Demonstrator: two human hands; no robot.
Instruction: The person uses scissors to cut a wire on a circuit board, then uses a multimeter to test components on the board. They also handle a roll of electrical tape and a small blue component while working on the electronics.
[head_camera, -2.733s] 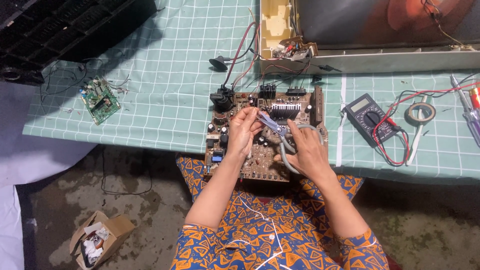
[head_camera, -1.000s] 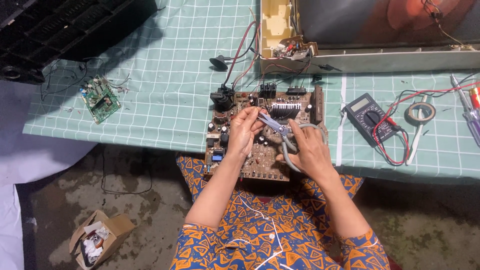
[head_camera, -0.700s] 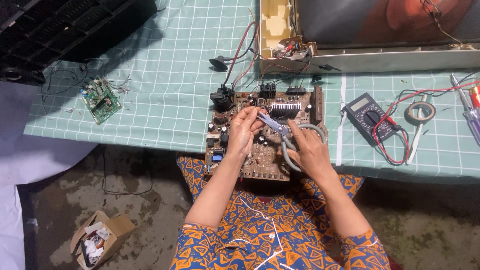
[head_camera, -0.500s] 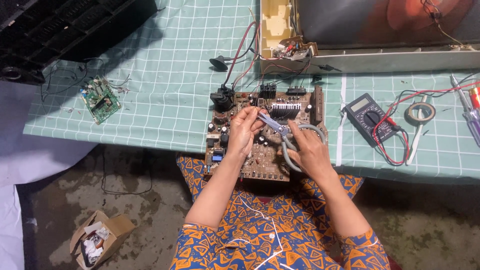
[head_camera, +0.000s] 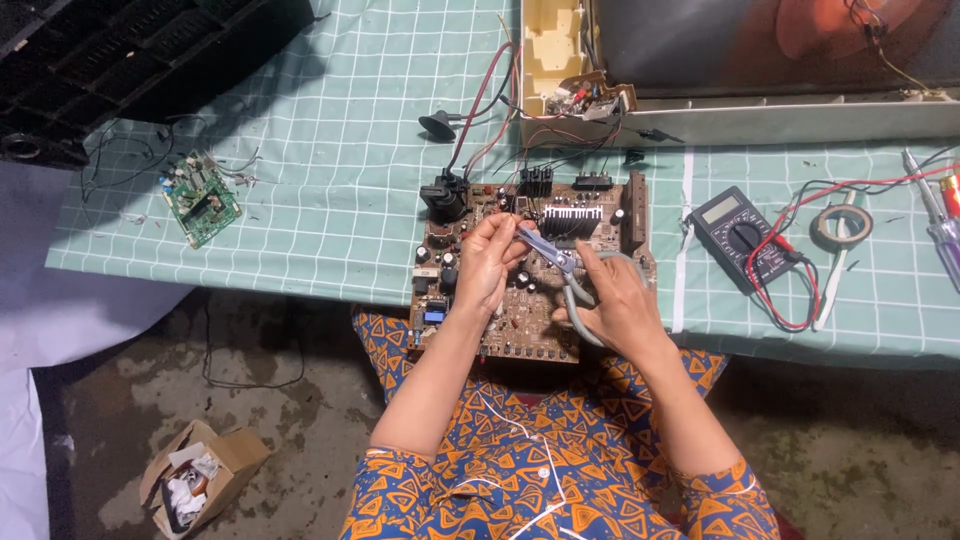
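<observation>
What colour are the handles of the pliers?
Grey handles on the pliers, seen in the head view.

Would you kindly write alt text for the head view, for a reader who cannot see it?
A person's right hand holds grey-handled pliers over a brown circuit board that the left hand touches. A multimeter lies to the right on a green cloth.
</observation>
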